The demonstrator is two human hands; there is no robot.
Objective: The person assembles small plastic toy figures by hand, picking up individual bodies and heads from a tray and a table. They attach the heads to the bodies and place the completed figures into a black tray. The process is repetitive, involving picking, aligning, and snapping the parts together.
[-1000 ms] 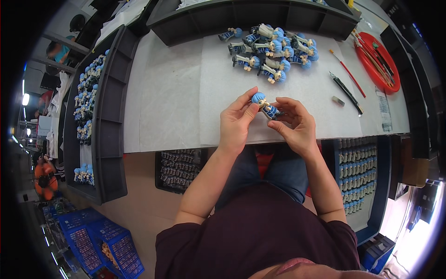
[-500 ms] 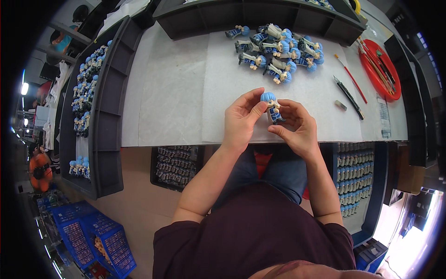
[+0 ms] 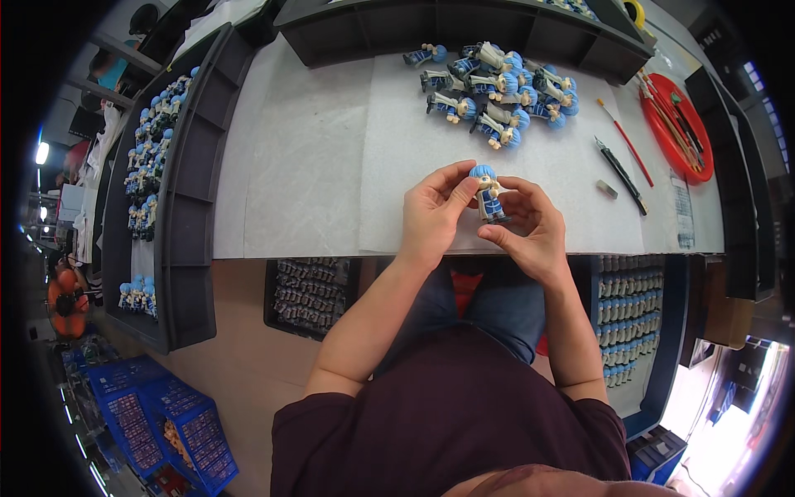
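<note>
A small figurine (image 3: 489, 199) with light blue hair and a blue and cream outfit is held upright over the table's front edge, its front visible. My left hand (image 3: 432, 207) pinches its head and upper body between thumb and fingers. From the other side my right hand (image 3: 534, 224) curls round its lower part; the fingertips meet its side, and the thumb lies just under the feet. Beyond my hands, a heap of similar figurines (image 3: 501, 85) lies on a white sheet (image 3: 389, 182).
A dark divided tray (image 3: 184, 282) with figurines stands at the left, another tray (image 3: 464, 31) at the back. Rightward lie a red brush (image 3: 627, 141), a black pen-like tool (image 3: 621, 174), a small grey block (image 3: 607, 189) and a red dish (image 3: 654, 91) of brushes. Figurine rows fill a blue crate (image 3: 676, 331) below.
The figurine has turned a little in my fingers, and more of its front and feet shows. Both hands stay nearly in place; the view has shifted slightly.
</note>
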